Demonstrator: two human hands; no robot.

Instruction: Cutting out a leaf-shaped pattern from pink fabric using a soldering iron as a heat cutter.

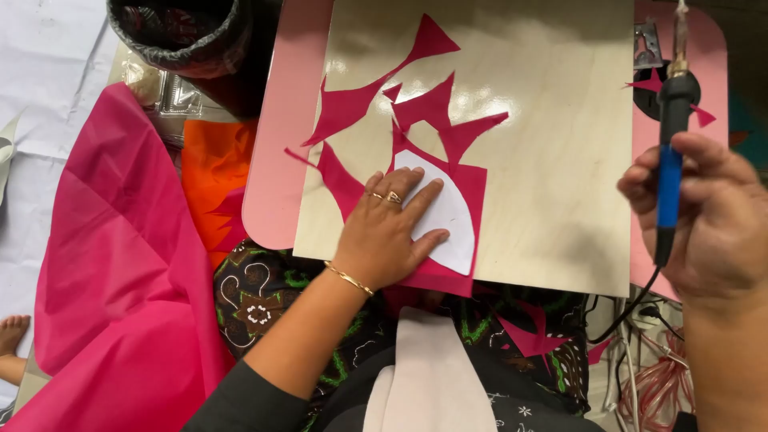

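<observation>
Fabric cutting on a pale plywood board (552, 160)
The left hand (384, 232) lies flat, fingers spread, on a white template (448, 216) over magenta fabric (468, 188); the right hand (712, 224) is closed around a blue-handled soldering iron (670, 152).

The pale plywood board (552, 184) looks smooth and glossy, catching glare near its top. The magenta cloth piece (468, 188) on it is thin and matt; the white curved paper template (448, 216) is matt too. The soldering iron's blue-and-black plastic handle (669, 172) looks smooth, its metal tip (681, 40) dull.
</observation>
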